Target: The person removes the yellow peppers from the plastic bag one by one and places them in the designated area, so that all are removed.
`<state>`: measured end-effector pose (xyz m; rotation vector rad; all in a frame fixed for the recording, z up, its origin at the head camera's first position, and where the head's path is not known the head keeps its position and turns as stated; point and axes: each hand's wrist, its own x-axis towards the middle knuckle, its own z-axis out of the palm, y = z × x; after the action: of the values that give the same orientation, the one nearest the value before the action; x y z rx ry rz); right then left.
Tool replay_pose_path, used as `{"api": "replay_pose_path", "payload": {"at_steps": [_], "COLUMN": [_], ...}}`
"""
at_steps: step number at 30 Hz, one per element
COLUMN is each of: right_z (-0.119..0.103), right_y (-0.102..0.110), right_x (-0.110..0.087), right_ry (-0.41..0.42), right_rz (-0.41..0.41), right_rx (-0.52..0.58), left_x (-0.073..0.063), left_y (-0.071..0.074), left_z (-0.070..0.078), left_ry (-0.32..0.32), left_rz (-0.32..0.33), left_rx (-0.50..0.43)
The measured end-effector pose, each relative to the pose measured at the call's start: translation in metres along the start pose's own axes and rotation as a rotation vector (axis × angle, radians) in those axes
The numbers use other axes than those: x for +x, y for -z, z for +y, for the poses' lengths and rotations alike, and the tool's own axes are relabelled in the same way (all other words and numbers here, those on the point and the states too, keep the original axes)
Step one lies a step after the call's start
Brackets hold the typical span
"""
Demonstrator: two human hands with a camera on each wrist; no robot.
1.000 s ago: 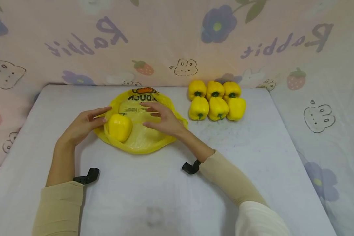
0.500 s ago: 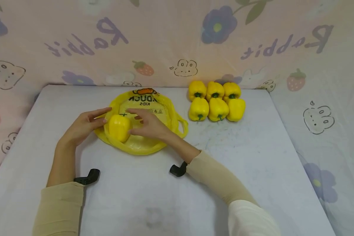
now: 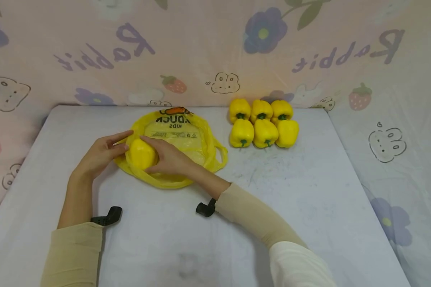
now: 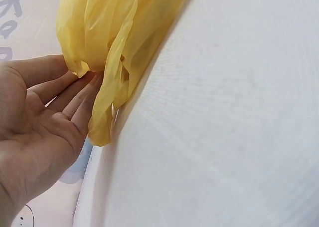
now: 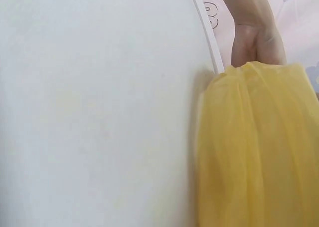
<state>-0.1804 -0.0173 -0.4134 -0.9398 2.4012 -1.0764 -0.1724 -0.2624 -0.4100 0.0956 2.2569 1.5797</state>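
A yellow plastic bag (image 3: 204, 167) with dark printing stands on the table with its mouth spread wide. At its left rim my left hand (image 3: 99, 153) holds the plastic between thumb and fingers; the left wrist view shows that hand (image 4: 42, 112) palm inward against the bag's folds (image 4: 109, 87). Inside the bag on the left is a yellow bell pepper (image 3: 141, 154). Reaching in over the front rim, my right hand (image 3: 170, 157) grips that pepper, index finger over its top and thumb at its lower right. In the right wrist view the bag's side (image 5: 254, 147) hides the right fingers.
Several yellow bell peppers (image 3: 263, 133) stand in two rows at the back right of the white table (image 3: 309, 191). A bag handle loop (image 3: 222, 156) sticks out to the right. Behind the table hangs a printed cloth (image 3: 197, 48).
My right hand has moved left across the bag and taken hold of the pepper, which has turned so its stem no longer shows. The left hand has stayed at the rim.
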Motion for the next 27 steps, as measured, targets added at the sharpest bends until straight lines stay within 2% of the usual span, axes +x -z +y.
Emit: {"api": "replay_pose_path", "payload": {"at_steps": [7,12,19,27], "right_z": [-0.005,-0.005,-0.002,0.0], "right_y": [-0.007,-0.005,0.003,0.014], "right_x": [0.006,0.006,0.004,-0.004], "right_ry": [-0.11,-0.116,-0.07,-0.082], "right_rz": [0.025,0.026,0.037,0.049], "right_rx": [-0.092,-0.109,-0.089,0.042], "left_x": [0.0,0.001,0.002,0.001], "left_y": [0.0,-0.002,-0.001,-0.001], "left_z": [-0.003,-0.003,-0.003,-0.004], "left_ry": [-0.02,-0.041,-0.032,-0.025], "left_rz": [0.004,0.007,0.009,0.01], "left_rx": [-0.018,-0.015,-0.011,-0.003]}}
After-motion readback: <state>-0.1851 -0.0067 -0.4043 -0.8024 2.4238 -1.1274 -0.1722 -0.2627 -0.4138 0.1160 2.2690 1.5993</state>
